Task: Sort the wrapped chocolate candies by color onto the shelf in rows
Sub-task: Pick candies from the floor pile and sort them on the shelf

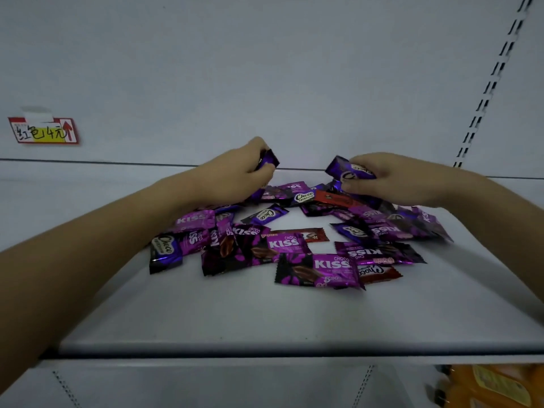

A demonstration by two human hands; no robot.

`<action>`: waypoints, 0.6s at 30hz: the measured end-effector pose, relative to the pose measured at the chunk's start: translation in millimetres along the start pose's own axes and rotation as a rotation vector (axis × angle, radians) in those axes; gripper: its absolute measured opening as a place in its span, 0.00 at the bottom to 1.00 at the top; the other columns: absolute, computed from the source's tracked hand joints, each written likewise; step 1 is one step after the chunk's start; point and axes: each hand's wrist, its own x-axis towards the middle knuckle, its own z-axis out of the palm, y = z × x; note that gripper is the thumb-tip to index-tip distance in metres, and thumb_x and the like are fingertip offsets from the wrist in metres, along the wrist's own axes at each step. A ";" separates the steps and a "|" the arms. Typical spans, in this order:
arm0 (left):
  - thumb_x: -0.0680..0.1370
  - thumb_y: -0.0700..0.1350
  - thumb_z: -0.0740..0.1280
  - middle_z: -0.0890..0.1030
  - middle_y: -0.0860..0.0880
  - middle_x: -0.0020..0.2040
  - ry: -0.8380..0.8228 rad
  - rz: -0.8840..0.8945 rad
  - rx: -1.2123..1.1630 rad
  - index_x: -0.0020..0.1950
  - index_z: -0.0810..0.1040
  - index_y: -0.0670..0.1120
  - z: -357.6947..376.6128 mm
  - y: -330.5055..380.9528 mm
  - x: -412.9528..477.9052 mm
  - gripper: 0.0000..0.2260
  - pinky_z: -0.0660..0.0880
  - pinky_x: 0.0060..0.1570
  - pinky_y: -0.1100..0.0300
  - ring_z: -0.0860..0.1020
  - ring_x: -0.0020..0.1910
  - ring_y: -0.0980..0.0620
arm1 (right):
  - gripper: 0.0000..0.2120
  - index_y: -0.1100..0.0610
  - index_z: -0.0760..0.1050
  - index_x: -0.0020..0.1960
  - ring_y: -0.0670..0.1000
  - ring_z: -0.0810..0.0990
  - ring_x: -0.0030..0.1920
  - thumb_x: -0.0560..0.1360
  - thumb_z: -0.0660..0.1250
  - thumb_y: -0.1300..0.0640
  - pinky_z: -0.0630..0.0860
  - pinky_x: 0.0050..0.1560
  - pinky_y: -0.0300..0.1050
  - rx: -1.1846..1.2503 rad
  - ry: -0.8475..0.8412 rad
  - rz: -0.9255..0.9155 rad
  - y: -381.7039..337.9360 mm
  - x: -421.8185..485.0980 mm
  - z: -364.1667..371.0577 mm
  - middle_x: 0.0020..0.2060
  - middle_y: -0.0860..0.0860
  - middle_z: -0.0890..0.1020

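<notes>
While both arms reach across the shelf (206,313), the left hand (250,166) curls round a purple candy (269,160) at the far edge of the pile (294,245). Right hand (391,178): fingers clamped on a bunch of purple candies (347,169), held just above the pile's far right side. Pile: unsorted purple wrappers with a few red ones (332,198) mixed in, lying loose mid-shelf. Handwritten tag (44,131): stuck to the back wall (265,69), far left.

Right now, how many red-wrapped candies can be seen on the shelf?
3. One red-wrapped candy lies at the back, close by the right hand; one in the middle of the pile; one at the front right. More may be hidden under the purple candies.
</notes>
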 end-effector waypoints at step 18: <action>0.74 0.55 0.70 0.81 0.40 0.45 -0.297 -0.133 0.135 0.52 0.77 0.40 11.5 1.1 1.4 0.19 0.69 0.37 0.58 0.74 0.36 0.50 | 0.16 0.60 0.72 0.54 0.53 0.75 0.41 0.78 0.61 0.47 0.72 0.47 0.46 0.069 -0.100 0.022 -11.6 -15.9 -12.0 0.42 0.58 0.78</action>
